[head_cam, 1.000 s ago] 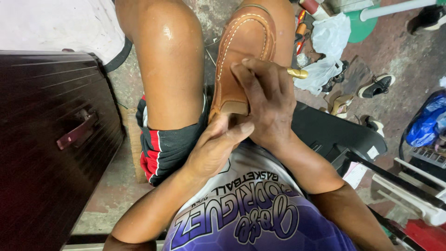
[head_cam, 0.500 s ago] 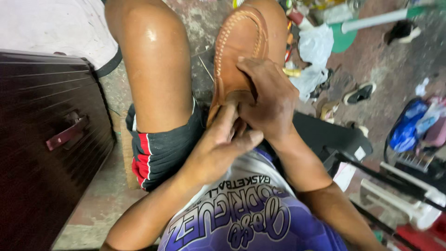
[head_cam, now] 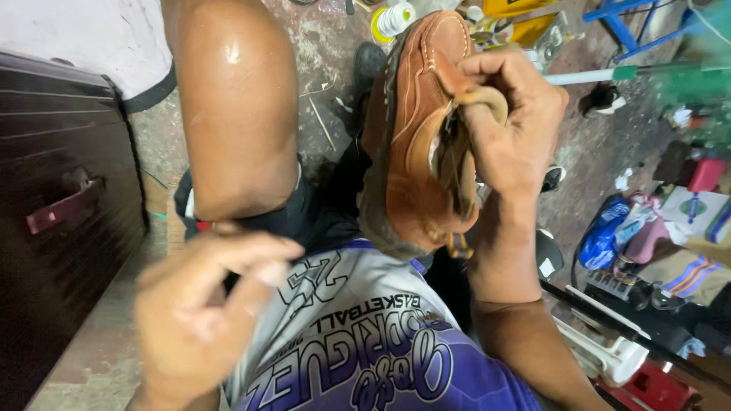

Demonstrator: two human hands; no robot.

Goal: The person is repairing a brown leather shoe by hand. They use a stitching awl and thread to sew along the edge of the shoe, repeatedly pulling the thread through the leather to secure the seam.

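Rough concrete floor (head_cam: 335, 46), stained and littered, fills the background of a cramped workshop. A brown leather shoe (head_cam: 419, 144) with pale stitching is propped on the person's thigh, toe pointing away. The right hand (head_cam: 510, 129) grips it from the side, thumb and fingers clamped on the folded-back tongue and collar, pulling the opening wide. The left hand (head_cam: 205, 304), blurred and well short of the shoe near the jersey, has its fingertips pinched together as if drawing something fine; whether a thread or needle sits between them cannot be told. By appearances the step in hand is hand-stitching or lacing around the shoe's opening, and the next move would call for bringing the pinched fingers back to the collar. Beyond the shoe's toe lies a yellow-and-white spool (head_cam: 392, 19); far left of the shoe stands a dark wooden cabinet (head_cam: 61, 198); to its right, plastic bags and clutter (head_cam: 647, 236).
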